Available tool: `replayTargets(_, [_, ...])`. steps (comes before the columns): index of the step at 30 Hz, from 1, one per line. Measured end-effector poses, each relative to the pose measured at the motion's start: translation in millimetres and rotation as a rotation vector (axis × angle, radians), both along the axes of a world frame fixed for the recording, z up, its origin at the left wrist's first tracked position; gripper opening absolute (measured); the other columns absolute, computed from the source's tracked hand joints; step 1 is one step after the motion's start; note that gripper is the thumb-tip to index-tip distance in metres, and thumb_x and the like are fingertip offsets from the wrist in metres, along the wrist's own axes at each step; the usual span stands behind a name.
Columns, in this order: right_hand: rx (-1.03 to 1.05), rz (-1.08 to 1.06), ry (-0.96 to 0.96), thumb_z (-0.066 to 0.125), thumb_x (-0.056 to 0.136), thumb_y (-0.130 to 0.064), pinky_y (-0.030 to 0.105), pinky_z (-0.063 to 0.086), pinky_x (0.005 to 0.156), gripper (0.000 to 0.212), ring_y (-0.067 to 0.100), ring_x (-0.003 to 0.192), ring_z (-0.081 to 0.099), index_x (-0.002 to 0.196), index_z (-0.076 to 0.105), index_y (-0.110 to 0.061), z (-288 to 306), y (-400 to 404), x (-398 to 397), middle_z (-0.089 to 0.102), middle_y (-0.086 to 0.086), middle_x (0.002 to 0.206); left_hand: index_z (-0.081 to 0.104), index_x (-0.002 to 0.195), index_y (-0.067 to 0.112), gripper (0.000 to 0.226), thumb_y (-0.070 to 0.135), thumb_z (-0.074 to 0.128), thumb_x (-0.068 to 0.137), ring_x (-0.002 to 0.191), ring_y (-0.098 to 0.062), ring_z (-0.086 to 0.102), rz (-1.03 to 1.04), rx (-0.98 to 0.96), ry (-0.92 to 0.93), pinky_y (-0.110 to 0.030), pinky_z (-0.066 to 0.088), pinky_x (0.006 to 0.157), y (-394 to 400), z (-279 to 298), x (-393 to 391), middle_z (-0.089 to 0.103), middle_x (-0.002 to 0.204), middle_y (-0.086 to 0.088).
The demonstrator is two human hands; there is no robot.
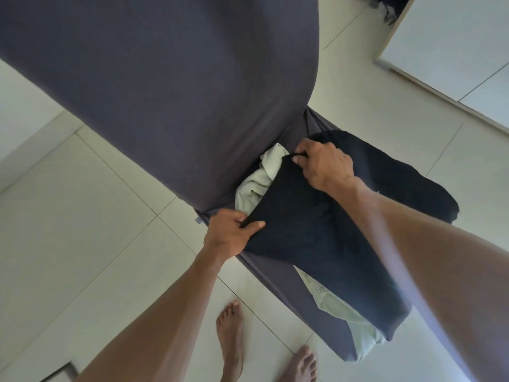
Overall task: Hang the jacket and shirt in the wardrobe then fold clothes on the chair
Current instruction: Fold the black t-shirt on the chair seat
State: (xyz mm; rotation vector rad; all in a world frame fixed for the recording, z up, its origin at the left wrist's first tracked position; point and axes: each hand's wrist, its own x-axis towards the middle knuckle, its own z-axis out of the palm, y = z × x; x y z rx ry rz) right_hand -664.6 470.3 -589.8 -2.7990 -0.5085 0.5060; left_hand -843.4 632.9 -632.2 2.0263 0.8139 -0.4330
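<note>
While both hands keep hold of one edge of the black garment [316,230], the best way on, I'd judge, is to lift that edge level, let the cloth hang straight, and only then lay it back flat on the seat to fold. It lies spread over the seat of the chair [165,92], a big thing in a grey-purple fitted cover whose tall back fills the far left. The garment's right part droops over the seat's right side, and its near end runs off the front. Under it sits a pale green garment [259,180], bunched by the chair back and peeping out again near the front edge; pulling too briskly could drag it off.

The right hand [322,164] pinches the far corner, fingers curled round a fold. The left hand [234,232] grips the near-left corner, thumb on top.

All round is pale tiled floor [82,202]. Far right stands a white cabinet or door panel [446,45]. Two bare feet [231,334] stand near.
</note>
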Motion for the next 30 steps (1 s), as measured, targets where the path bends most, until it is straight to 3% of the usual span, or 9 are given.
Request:
replayTargets(5, [0.302, -0.048, 0.288, 0.053, 0.1, -0.015, 0.029, 0.043, 0.085, 0.041, 0.026, 0.105, 0.063, 0.138, 0.047, -0.024, -6.8, 22.1, 2.4, 0.067, 0.005, 0.114, 0.068, 0.094, 0.009, 0.023, 0.024, 0.082, 0.082, 0.084, -0.021, 0.073, 0.084, -0.182, 0.233, -0.043, 0.063, 0.076, 5.9, 10.0, -2.1, 0.072, 0.092, -0.006])
replayTargets(8, [0.368, -0.035, 0.255, 0.057, 0.095, -0.008, 0.031, 0.045, 0.096, 0.054, 0.022, 0.117, 0.058, 0.143, 0.041, -0.027, -6.3, 9.8, -15.1, 0.061, 0.002, 0.128, 0.063, 0.101, 0.007, 0.026, 0.015, 0.08, 0.084, 0.081, -0.021, 0.076, 0.222, -0.339, 0.298, -0.04, 0.064, 0.072, 9.9, 15.7, -8.7, 0.074, 0.101, -0.011])
replayTargets(12, [0.224, -0.033, 0.044, 0.064, 0.084, -0.023, 0.045, 0.039, 0.106, 0.069, 0.028, 0.137, 0.038, 0.147, 0.037, -0.027, -1.5, -28.2, -40.4, 0.043, 0.003, 0.149, 0.065, 0.106, 0.007, 0.025, 0.02, 0.076, 0.088, 0.082, -0.022, 0.075, 0.406, -0.442, 0.237, -0.038, 0.063, 0.068, 9.6, 19.4, -14.4, 0.074, 0.102, -0.011])
replayTargets(14, [0.114, -0.104, 0.061, 0.064, 0.08, -0.034, 0.05, 0.038, 0.109, 0.077, 0.031, 0.139, 0.033, 0.15, 0.032, -0.028, -1.7, -50.3, -53.1, 0.036, 0.003, 0.153, 0.067, 0.11, 0.01, 0.032, 0.031, 0.076, 0.088, 0.09, -0.022, 0.073, 0.447, -0.454, 0.201, -0.037, 0.061, 0.067, 7.8, 23.0, -19.9, 0.073, 0.104, -0.009])
replayTargets(17, [0.057, -0.284, 0.133, 0.067, 0.078, -0.05, 0.051, 0.04, 0.106, 0.083, 0.036, 0.134, 0.039, 0.15, 0.029, -0.028, -11.0, -78.8, -68.1, 0.043, 0.009, 0.147, 0.058, 0.122, 0.016, 0.061, 0.034, 0.088, 0.073, 0.103, -0.023, 0.069, 0.391, -0.532, 0.197, -0.044, 0.059, 0.082, 5.4, 26.1, -31.0, 0.068, 0.115, -0.005])
replayTargets(19, [0.065, -0.347, 0.181, 0.068, 0.074, -0.065, 0.052, 0.042, 0.105, 0.093, 0.037, 0.132, 0.042, 0.149, 0.028, -0.026, -19.9, -92.7, -74.8, 0.05, 0.011, 0.14, 0.049, 0.128, 0.019, 0.072, 0.028, 0.09, 0.07, 0.105, -0.025, 0.068, 0.335, -0.483, 0.153, -0.046, 0.059, 0.087, 0.7, 25.4, -36.4, 0.065, 0.119, -0.007])
replayTargets(21, [0.081, -0.387, 0.241, 0.073, 0.068, -0.072, 0.052, 0.043, 0.106, 0.104, 0.036, 0.13, 0.046, 0.148, 0.03, -0.023, -24.3, -103.2, -78.1, 0.053, 0.011, 0.138, 0.044, 0.126, 0.02, 0.066, 0.023, 0.087, 0.076, 0.097, -0.024, 0.071, 0.291, -0.347, 0.062, -0.046, 0.059, 0.088, -6.9, 23.5, -39.6, 0.068, 0.11, -0.01])
replayTargets(26, [0.097, -0.466, 0.406, 0.086, 0.061, -0.061, 0.041, 0.048, 0.094, 0.094, 0.028, 0.108, 0.059, 0.135, 0.048, -0.017, -20.1, -120.2, -79.0, 0.063, 0.006, 0.119, 0.046, 0.116, 0.029, 0.035, 0.036, 0.069, 0.092, 0.069, -0.015, 0.074, -0.082, 0.021, -0.041, -0.047, 0.06, 0.082, -8.4, 16.0, -45.2, 0.073, 0.087, -0.001])
replayTargets(30, [0.101, -0.427, 0.446, 0.083, 0.045, -0.075, 0.041, 0.05, 0.091, 0.107, 0.024, 0.105, 0.061, 0.128, 0.045, -0.019, -9.2, -142.1, -98.9, 0.061, -0.001, 0.115, 0.063, 0.107, 0.028, 0.023, 0.047, 0.056, 0.097, 0.082, -0.021, 0.071, -0.284, 0.306, 0.02, -0.043, 0.059, 0.079, -5.4, 23.8, -43.8, 0.073, 0.095, 0.004])
